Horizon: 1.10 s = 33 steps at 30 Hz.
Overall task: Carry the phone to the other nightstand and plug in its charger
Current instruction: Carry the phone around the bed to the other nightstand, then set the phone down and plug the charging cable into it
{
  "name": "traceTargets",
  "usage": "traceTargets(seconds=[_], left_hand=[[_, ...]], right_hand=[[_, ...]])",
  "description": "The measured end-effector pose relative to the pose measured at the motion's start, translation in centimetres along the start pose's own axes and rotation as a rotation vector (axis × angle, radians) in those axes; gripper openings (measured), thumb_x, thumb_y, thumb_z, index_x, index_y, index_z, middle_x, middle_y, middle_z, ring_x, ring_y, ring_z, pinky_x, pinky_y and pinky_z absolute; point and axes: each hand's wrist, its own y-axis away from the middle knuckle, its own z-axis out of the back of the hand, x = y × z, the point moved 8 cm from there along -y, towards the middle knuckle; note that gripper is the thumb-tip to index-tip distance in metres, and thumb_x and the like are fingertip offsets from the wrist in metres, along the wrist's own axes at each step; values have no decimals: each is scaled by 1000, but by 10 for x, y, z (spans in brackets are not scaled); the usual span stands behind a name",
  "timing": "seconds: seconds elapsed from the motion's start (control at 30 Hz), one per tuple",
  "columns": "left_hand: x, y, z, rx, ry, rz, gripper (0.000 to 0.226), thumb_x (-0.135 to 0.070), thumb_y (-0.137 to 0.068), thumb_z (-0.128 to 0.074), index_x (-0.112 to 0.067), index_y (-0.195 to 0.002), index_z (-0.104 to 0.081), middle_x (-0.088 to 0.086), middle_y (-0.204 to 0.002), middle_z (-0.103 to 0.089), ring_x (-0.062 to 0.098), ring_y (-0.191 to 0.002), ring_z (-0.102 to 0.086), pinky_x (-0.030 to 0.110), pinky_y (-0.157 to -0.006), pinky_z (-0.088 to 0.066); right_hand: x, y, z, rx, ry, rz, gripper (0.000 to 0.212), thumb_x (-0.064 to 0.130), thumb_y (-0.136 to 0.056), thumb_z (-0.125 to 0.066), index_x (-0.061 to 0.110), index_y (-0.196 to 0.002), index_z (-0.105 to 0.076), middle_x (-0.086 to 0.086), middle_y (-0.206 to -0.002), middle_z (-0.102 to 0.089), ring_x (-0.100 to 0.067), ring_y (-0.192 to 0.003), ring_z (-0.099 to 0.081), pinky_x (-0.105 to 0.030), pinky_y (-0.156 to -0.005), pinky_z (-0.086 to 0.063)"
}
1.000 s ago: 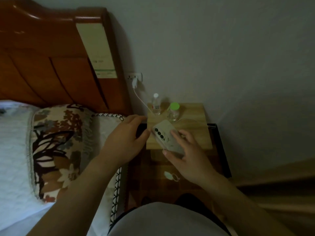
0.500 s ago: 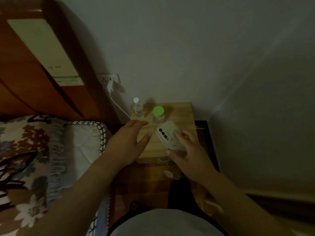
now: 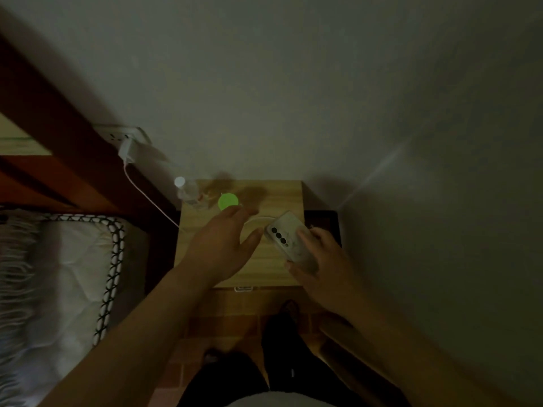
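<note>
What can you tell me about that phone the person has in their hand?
The phone is a pale, cream-coloured slab seen from its back, with a column of three dark camera lenses near its upper left corner and a faint pattern on the case. It lies tilted, held low over the right part of the light wooden nightstand. The right hand grips its lower end, fingers across the back. The left hand reaches in beside it without clearly touching. Whether the cable is plugged in cannot be seen.

Cable end hidden under left hand. Phone lower half covered by right hand — screen side unseen. Bed cut off at left edge; headboard likewise. Scene dim, bottle label unreadable.
</note>
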Motion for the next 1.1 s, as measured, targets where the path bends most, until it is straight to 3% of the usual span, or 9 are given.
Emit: traceTargets(seconds=[0.27, 0.47, 0.6, 0.73, 0.87, 0.97, 1.1], left_hand=[[31, -5, -42, 80, -8, 5, 44, -40, -90, -47, -24, -131, -43, 2, -136, -47, 25, -92, -59, 29, -78, -39], [90, -27, -114, 68, -45, 6, 44, -39, -90, -48, -23, -130, -44, 2, -137, -46, 24, -90, -58, 34, -82, -45], [136, -50, -186, 29, -47, -15, 43, -39, -89, -48, -24, -130, -45, 0, -134, -48, 22, -91, -58, 28, -78, -40], [180, -70, -253, 4, -43, -38, 44, -39, -88, -49, -27, -130, -43, -3, -136, -45, 20, -95, -57, 33, -82, -45], [211, -88, -291, -89, -51, -124, 44, -35, -87, -52, -25, -129, -46, -2, -134, -48, 17, -94, -55, 28, -80, -43], [219, -102, -308, -179, -61, -184, 43, -36, -87, -51, -24, -128, -48, 0, -132, -49, 19, -111, -52, 37, -86, -48], [218, -114, -334, -220, -90, -238, 43, -36, -88, -50, -22, -129, -46, 2, -132, -49, 21, -114, -50, 37, -87, -47]], right_hand=[[-31, -15, -36, 29, 56, -13, 67, 55, -83, -48, 27, -140, -26, 1, -146, -23, -19, -128, -30, -48, -101, -34], [-101, -44, -116, 41, 80, -19, 69, 60, -81, -46, 29, -140, -26, 2, -145, -23, -17, -128, -20, -33, -102, -25], [-157, -82, -180, 68, 105, -4, 69, 58, -82, -48, 28, -140, -26, -1, -148, -21, -20, -131, -18, -42, -106, -25], [-201, -119, -230, 56, 223, 45, 69, 54, -83, -49, 28, -142, -22, -4, -150, -17, -23, -134, -16, -43, -107, -22], [-232, -143, -258, -33, 279, 126, 69, 52, -83, -50, 28, -142, -22, -5, -149, -19, -23, -133, -19, -44, -105, -21], [-246, -155, -267, -112, 350, 204, 70, 54, -82, -48, 29, -141, -22, -4, -149, -19, -24, -133, -17, -44, -104, -19], [-252, -161, -270, -205, 380, 276, 69, 56, -81, -48, 27, -139, -28, -1, -149, -23, -19, -132, -16, -45, -105, -18]])
